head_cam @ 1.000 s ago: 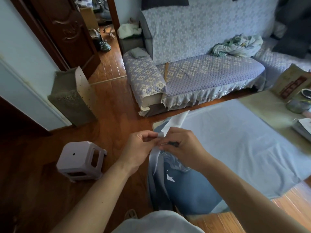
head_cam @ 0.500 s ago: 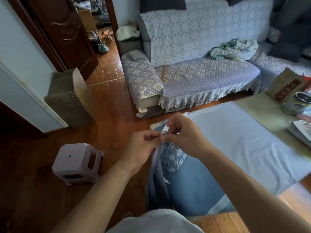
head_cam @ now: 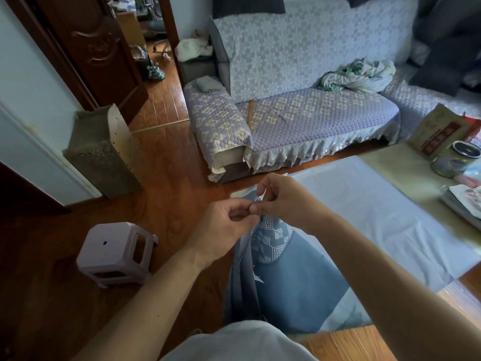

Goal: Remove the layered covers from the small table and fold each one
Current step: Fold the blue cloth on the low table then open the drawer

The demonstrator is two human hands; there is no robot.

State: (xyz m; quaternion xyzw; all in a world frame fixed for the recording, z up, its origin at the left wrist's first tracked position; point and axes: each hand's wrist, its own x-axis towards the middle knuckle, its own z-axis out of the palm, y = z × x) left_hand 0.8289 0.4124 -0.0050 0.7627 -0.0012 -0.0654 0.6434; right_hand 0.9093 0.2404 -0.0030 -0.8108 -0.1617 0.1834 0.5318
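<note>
A blue cover [head_cam: 294, 282] with a white key-pattern border hangs folded in front of me, its corners gathered at the top. My left hand [head_cam: 223, 225] pinches those corners from the left, and my right hand [head_cam: 281, 199] pinches them from the right, fingertips meeting. The cloth's pale back side [head_cam: 385, 217] spreads flat over the low table [head_cam: 385, 162] to the right. A beige cover shows on the table beyond the blue cloth.
A lilac plastic stool [head_cam: 117, 254] stands on the wooden floor at the left. A sofa [head_cam: 291, 115] with quilted covers and a crumpled cloth [head_cam: 356, 76] fills the back. A tin [head_cam: 455, 158], a box and magazines [head_cam: 463, 201] sit on the table's right side. A cat scratcher [head_cam: 101, 152] leans by the door.
The view has shifted slightly. My right hand rose a little and its fingers worked at the pinched corners; more of the patterned border now shows below the hands.
</note>
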